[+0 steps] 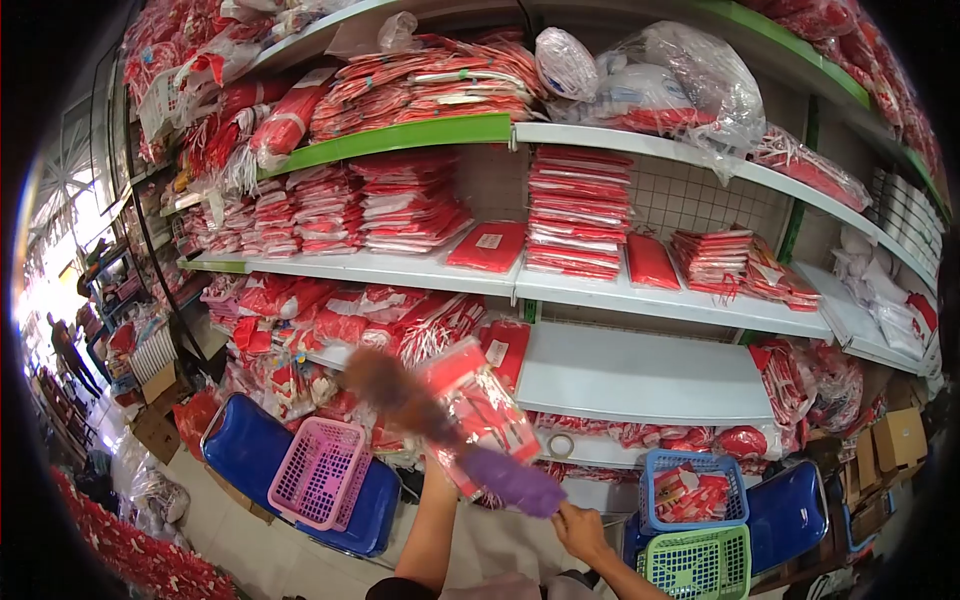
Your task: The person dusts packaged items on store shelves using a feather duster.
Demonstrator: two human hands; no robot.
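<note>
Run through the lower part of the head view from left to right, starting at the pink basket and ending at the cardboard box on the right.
Pink basket, tape roll, blue basket, blue seat, cardboard box.

Lower white shelf (640, 370): one broad opening.
We list free room from front edge to back; red packets (505, 350) bar the left end, bagged goods (785, 385) the right, the shelf above (670, 300) the top, a blurred brown-and-purple item (510, 485) the front-left approach.
</note>
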